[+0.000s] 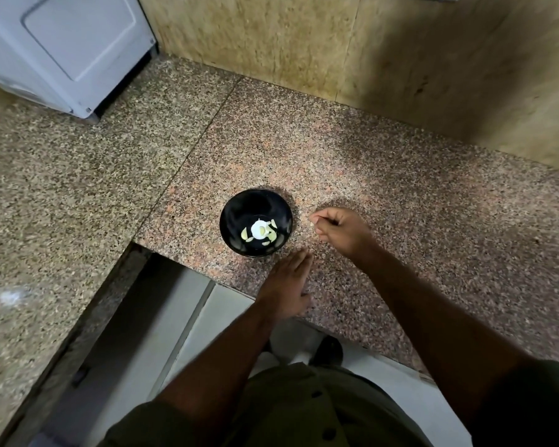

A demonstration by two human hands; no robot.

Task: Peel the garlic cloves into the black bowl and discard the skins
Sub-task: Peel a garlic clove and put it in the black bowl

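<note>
Speckled granite table (384, 175) carried one black bowl (236, 208), and inside it lay about five pale peeled garlic cloves (261, 233) around a bright glare spot. The left hand (288, 282) lay flat just beside the bowl's near rim, fingers straight and together. The right hand (342, 232), to the bowl's right, had curled fingers pinching one small pale piece (312, 222), clove or skin, hard to tell.

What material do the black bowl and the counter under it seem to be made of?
The black bowl looks like glazed ceramic or hard glossy plastic: its dark inside throws back a bright white spot of light among the garlic cloves. Which of the two, the picture cannot settle. The counter seems to be polished granite: speckled pink, grey and black grains, with a thin straight joint between two slabs.
</note>
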